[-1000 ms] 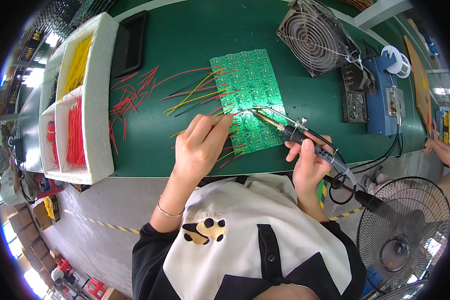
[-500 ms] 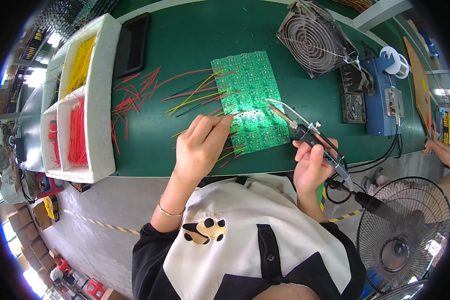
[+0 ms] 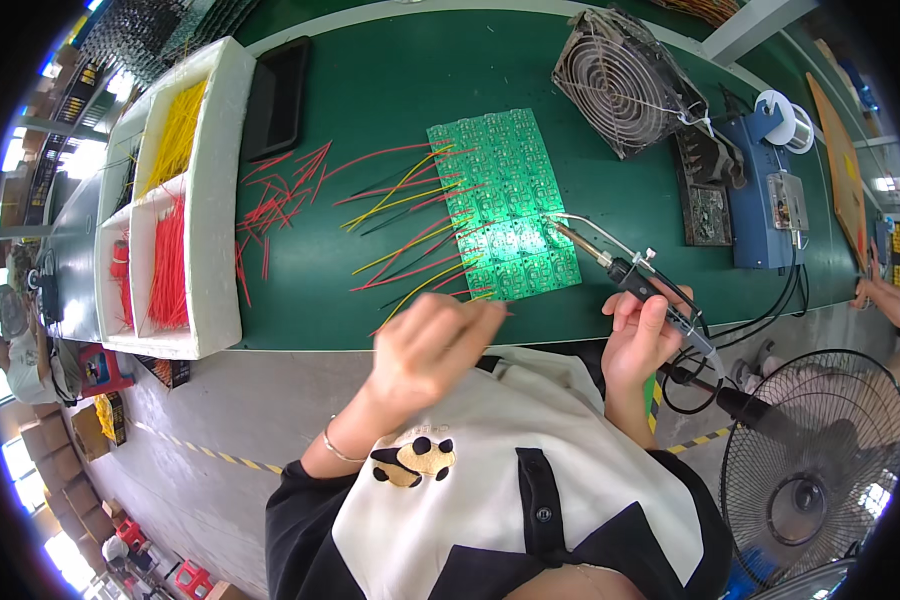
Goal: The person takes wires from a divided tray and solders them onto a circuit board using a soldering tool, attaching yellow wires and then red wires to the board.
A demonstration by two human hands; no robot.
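My right hand is wrapped around a soldering iron with a thin curved metal tube fixed alongside. The iron's tip rests at or just above the right part of a green circuit board panel; contact cannot be told. My left hand is at the panel's near left corner, fingers pinched together. A small red end shows by its fingertips, but what they hold is unclear. Red, yellow and black wires stick out leftward from the panel's left side, several in rows.
Left stands a white foam box with yellow wires and red wires. Loose red wires lie beside it, below a black tray. A square fan, blue machine and solder spool stand right.
My left hand has moved from the panel's left edge toward me, past its near corner. The iron's tip has shifted slightly right and nearer to me on the panel.
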